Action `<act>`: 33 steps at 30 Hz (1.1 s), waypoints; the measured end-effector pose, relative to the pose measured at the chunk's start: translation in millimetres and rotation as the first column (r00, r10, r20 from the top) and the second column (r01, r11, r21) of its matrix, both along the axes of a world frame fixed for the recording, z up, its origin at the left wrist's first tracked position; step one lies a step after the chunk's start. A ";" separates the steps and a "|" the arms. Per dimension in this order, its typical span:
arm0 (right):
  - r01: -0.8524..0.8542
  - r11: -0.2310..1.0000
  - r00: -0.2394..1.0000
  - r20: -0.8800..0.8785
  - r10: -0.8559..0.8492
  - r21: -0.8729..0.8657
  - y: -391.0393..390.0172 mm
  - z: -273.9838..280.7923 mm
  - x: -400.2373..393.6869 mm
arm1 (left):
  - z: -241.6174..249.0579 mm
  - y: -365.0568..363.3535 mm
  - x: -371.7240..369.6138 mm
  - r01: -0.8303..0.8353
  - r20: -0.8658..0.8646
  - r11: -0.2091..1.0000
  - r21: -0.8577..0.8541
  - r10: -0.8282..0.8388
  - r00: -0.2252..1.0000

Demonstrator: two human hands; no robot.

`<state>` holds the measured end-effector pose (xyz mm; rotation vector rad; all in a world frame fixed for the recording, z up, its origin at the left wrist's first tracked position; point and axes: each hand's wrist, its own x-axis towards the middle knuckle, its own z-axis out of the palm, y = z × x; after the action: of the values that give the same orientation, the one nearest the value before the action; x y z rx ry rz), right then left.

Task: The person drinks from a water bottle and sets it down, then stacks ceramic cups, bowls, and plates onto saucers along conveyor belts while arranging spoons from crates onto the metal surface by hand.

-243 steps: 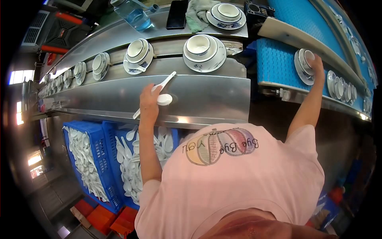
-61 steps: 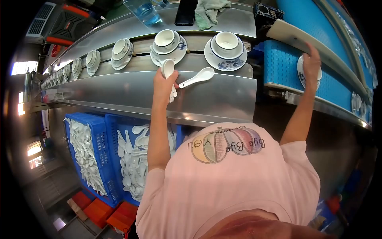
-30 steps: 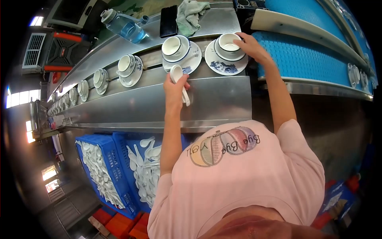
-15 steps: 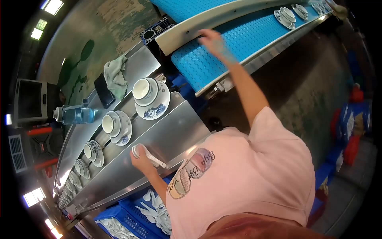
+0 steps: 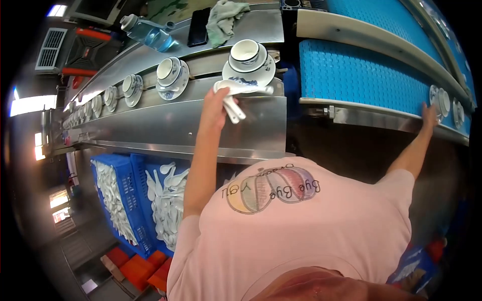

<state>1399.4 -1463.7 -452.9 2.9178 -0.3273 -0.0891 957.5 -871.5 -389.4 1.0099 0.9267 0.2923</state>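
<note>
Head view: the left hand (image 5: 213, 108) clenches a bunch of white porcelain spoons (image 5: 236, 95) over the steel tabletop (image 5: 170, 125), just below a cup-and-saucer set (image 5: 248, 62). The right hand (image 5: 429, 114) reaches a cup stack (image 5: 441, 100) on the blue conveyor belt (image 5: 361, 75); its grip cannot be told.

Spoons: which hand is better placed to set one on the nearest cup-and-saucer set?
Left. The left hand holds the spoons right beside the nearest cup-and-saucer set; the right hand is stretched far off at a set on the blue conveyor.
</note>
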 end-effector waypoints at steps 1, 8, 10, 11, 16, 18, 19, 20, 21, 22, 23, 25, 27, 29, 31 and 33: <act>-0.010 1.000 0.999 -0.034 0.010 -0.002 22.7 18.5 -14.3 | -4.1 0.1 6.2 0.003 -0.002 1.000 0.008 -0.003 1.000; -0.270 0.962 0.962 0.043 0.268 0.040 33.6 17.4 -24.1 | -10.5 4.9 29.3 0.077 -0.236 0.909 0.410 0.024 0.971; -0.391 0.920 0.914 0.140 0.381 0.044 54.9 20.3 -41.4 | -20.9 20.5 23.7 0.174 -0.350 0.768 0.616 0.070 0.934; -0.420 0.906 0.899 0.155 0.409 0.049 68.4 23.7 -53.1 | -21.8 27.5 20.7 0.209 -0.397 0.695 0.687 0.119 0.910; -0.589 0.802 0.795 0.254 0.552 0.099 121.8 25.2 -100.7 | -44.7 88.0 -14.6 0.347 -0.481 0.401 0.848 0.307 0.821; -0.626 0.766 0.774 0.235 0.588 0.145 145.7 34.3 -121.4 | -19.6 73.4 -15.8 0.260 -0.459 0.497 0.828 0.334 0.823; -0.618 0.768 0.784 0.196 0.589 0.167 159.6 45.3 -130.9 | -18.3 72.1 -20.5 0.182 -0.412 0.532 0.827 0.353 0.840; -0.612 0.755 0.790 0.213 0.574 0.235 165.0 50.2 -130.6 | -15.8 70.4 -26.6 0.148 -0.404 0.538 0.830 0.398 0.824; -0.604 0.738 0.797 0.228 0.559 0.300 169.2 55.9 -130.2 | -11.7 67.3 -33.2 0.113 -0.396 0.543 0.832 0.441 0.805; -0.593 0.719 0.805 0.239 0.543 0.362 173.3 60.6 -128.3 | -10.3 65.1 -39.5 0.078 -0.390 0.548 0.833 0.481 0.785; -0.445 0.624 0.890 0.242 0.386 0.642 172.6 61.5 -113.9 | -17.5 65.5 -49.8 0.048 -0.374 0.540 0.841 0.514 0.772; -0.487 0.643 0.871 0.386 0.305 0.591 170.4 72.1 -93.7 | -16.1 59.4 -60.7 -0.135 -0.268 0.709 0.693 0.427 0.864; -0.468 0.743 0.876 0.360 0.321 0.478 156.5 62.4 -55.7 | -15.1 53.7 -59.5 -0.274 -0.070 0.815 0.511 0.358 0.931; -0.468 0.841 0.882 0.204 0.425 0.271 151.4 57.4 -28.3 | -13.5 51.1 -49.8 -0.170 -0.032 0.812 0.558 0.226 0.974; -0.410 0.808 0.910 0.127 0.396 0.423 166.1 66.3 -32.7 | -22.3 64.2 -43.6 0.004 -0.158 0.689 0.725 0.160 0.974; -0.382 0.769 0.909 0.059 0.412 0.512 172.3 72.1 -24.6 | -28.6 73.8 -41.2 0.201 -0.327 0.457 0.866 0.216 0.920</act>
<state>1374.8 -1291.4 -380.8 3.4270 0.4045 -0.2250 916.3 -797.7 -418.0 2.1403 1.1610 0.6462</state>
